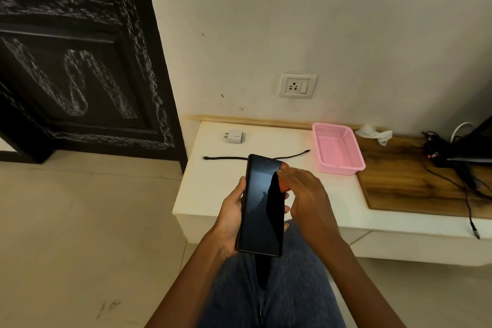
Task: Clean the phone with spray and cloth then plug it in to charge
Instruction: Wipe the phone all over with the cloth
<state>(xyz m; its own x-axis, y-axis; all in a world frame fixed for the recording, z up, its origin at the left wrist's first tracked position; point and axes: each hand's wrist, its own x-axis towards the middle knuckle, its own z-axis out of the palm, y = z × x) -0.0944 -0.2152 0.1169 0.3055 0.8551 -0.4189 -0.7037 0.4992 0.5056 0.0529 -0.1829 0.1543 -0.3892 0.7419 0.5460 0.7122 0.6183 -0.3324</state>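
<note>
Room: pale wall, tiled floor, dark carved door (74, 61) at left; low white counter (213, 189) against the wall, its right part faced in wood grain.
Wall socket (297, 86): above the counter, on the wall, nothing plugged in.
Pink basket (338, 149): on the counter right of centre, looks empty.
Crumpled tissue (374, 133): behind the basket, near the wall.
Tangle of dark cables (452, 157): far right of the counter, one lead hanging over the edge.
Phone (262, 205): off the counter, held over the person's lap, screen up and dark; long axis runs away from the person, top end toward the wall.
Left hand (230, 218): cradles the phone from below and from its left edge; fingers wrapped round the body, thumb along the left side.
Right hand (306, 194): over the phone's right edge, fingers pressed together on something small and reddish, probably the cloth; too hidden to be sure.
Charging cable (226, 158): black, lying straight across the counter just beyond the phone's top end, both plugs free.
Adapter (235, 136): white, behind the cable, nearer the wall.
Spray: not visible.
Step, judged: wiping the screen; charging not yet begun.
Key relation: cable and adapter lie straight ahead; the right hand is freer to reach them.
</note>
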